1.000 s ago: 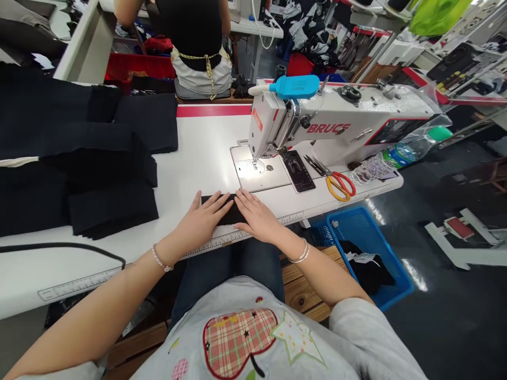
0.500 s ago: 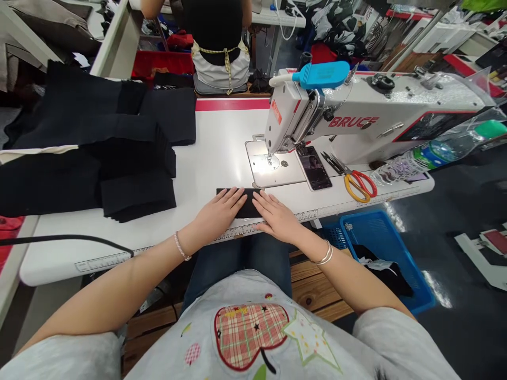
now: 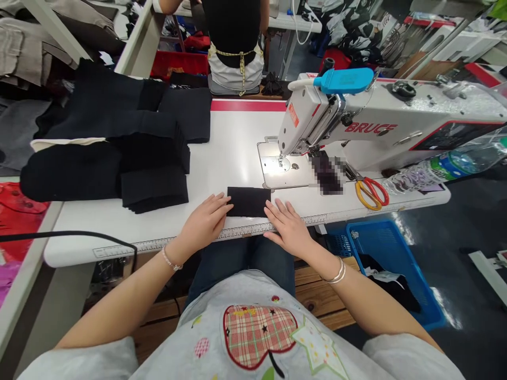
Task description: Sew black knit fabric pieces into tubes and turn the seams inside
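Note:
A small black rectangle of fabric lies flat near the table's front edge, below the needle plate of the white sewing machine. At its left end rests my left hand, fingers stretched out and fingertips touching the cloth's edge. My right hand lies flat with spread fingers at the right end, fingertips on the corner. Neither hand grips anything. Stacks of black fabric cover the left part of the table.
Scissors and a plastic bottle lie right of the needle. A blue basket stands below at the right. A black cable crosses the left edge. Another person sits beyond the table.
My hands have moved apart from the middle of the black piece to its two ends, uncovering it. The whole view has shifted slightly, with surroundings appearing farther right.

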Action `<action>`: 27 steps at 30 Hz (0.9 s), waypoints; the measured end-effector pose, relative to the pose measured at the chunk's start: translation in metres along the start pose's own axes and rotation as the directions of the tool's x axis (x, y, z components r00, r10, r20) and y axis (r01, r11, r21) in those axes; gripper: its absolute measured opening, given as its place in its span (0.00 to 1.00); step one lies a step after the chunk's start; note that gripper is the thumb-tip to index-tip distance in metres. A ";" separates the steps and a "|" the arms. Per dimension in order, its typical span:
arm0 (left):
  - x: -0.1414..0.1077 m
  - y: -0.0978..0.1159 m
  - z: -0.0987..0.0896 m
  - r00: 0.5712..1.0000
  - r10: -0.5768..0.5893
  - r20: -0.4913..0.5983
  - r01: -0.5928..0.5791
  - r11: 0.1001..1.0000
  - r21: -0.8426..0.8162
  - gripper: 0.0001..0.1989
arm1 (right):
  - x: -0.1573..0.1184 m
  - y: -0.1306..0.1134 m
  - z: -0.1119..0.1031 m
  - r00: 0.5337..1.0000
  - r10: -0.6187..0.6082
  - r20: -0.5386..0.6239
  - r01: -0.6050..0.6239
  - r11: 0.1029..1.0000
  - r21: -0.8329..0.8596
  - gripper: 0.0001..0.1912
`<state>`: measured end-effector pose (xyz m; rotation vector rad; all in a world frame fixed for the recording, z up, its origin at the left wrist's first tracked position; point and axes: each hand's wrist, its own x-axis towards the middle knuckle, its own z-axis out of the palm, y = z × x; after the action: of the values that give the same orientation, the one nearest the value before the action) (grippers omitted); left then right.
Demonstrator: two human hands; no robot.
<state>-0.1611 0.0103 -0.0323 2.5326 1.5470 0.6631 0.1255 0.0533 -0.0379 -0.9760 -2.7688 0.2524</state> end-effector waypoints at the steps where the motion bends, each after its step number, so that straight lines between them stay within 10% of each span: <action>1: -0.008 0.000 -0.002 0.999 -0.025 -0.039 0.024 0.999 -0.024 0.17 | 0.000 -0.001 -0.001 1.000 0.005 0.010 -0.006 1.000 0.027 0.33; 5: -0.030 0.001 -0.008 0.988 -0.084 -0.127 0.073 0.994 -0.087 0.13 | 0.000 -0.004 -0.012 0.994 0.105 -0.043 -0.091 0.964 0.248 0.25; 8: -0.032 0.001 -0.008 0.983 -0.085 -0.161 0.072 0.993 -0.089 0.10 | 0.005 -0.005 -0.025 0.896 0.410 -0.170 -0.282 0.821 0.496 0.18; 11: -0.026 0.002 -0.006 0.985 -0.064 -0.158 0.051 0.995 -0.086 0.09 | 0.017 0.000 -0.038 0.709 0.705 -0.023 -0.460 0.488 0.742 0.13; 15: -0.013 0.008 0.002 0.990 -0.050 -0.130 0.033 0.991 -0.127 0.09 | 0.040 0.006 -0.051 0.549 0.768 0.330 -0.534 0.019 0.845 0.08; 27: -0.013 0.005 0.003 0.959 -0.184 -0.215 0.121 0.954 -0.276 0.08 | 0.097 -0.010 -0.038 0.568 0.581 0.583 -0.564 -0.241 0.790 0.05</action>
<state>-0.1607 -0.0030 -0.0372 2.1807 1.5849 1.1027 0.0541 0.1106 0.0136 -1.5806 -1.0096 1.8933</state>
